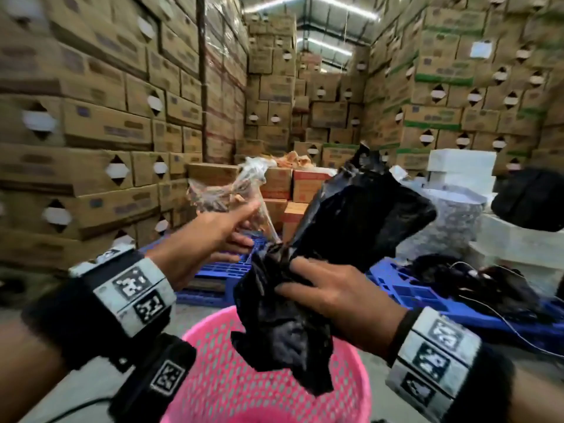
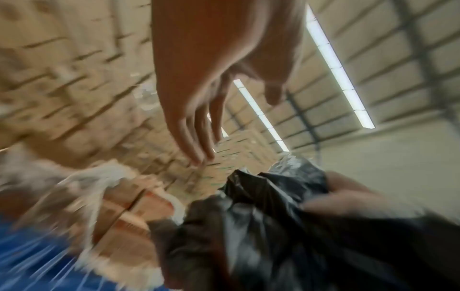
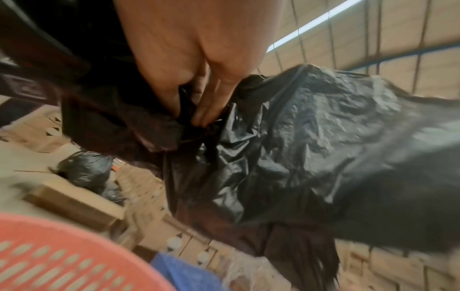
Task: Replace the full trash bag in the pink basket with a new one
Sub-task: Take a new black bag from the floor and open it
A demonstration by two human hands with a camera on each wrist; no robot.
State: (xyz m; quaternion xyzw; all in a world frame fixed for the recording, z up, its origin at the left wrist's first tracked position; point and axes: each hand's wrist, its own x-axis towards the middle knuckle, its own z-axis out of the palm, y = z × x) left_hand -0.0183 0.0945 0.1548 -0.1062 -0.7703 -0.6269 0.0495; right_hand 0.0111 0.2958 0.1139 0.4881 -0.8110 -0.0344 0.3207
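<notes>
My head camera looks forward and down from above both wrists, over the pink basket [image 1: 274, 389] toward stacked cartons [image 1: 100, 123] down the aisle. My left wrist camera sits close under the left hand [image 2: 219, 65], tilted up at the roof, and my right wrist camera looks along the right hand [image 3: 199, 59] just as near. All three views share the black trash bag [image 1: 360, 215].

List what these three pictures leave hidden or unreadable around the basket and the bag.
- Pink basket: head view, bottom edge cuts it off; black trash bag covers part of its inside.
- Right hand fingers: right wrist view, tips buried in bag folds.
- Left hand: left wrist view, motion blur.
- Carton print: blurred.
</notes>
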